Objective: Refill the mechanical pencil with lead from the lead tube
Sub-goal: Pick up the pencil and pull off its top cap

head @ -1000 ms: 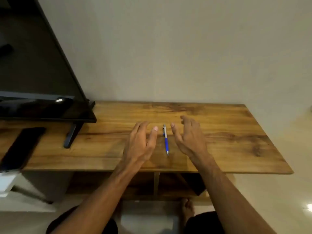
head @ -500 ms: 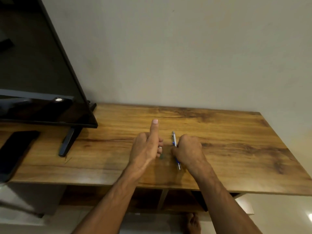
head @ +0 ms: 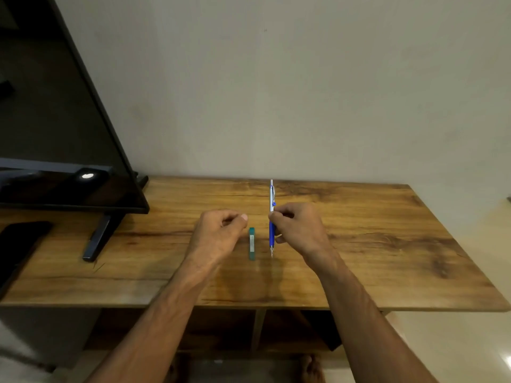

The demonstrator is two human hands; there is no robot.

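A blue and silver mechanical pencil (head: 272, 217) is held upright above the wooden table (head: 373, 244), its tip pointing down. My right hand (head: 297, 230) is shut on its middle, pinching it between thumb and fingers. A small green lead tube (head: 251, 243) lies flat on the table just left of the pencil, lengthwise away from me. My left hand (head: 218, 234) hovers beside the tube on its left with the fingers curled in and nothing in it; it does not touch the tube.
A black television (head: 55, 134) on a stand (head: 96, 239) fills the left side. A dark phone (head: 19, 244) lies at the far left of the table. A plain wall runs behind. Open shelves sit below the tabletop.
My right hand has closed on the pencil and lifted it from lying flat to upright. My left hand drew left and curled, uncovering the green lead tube.
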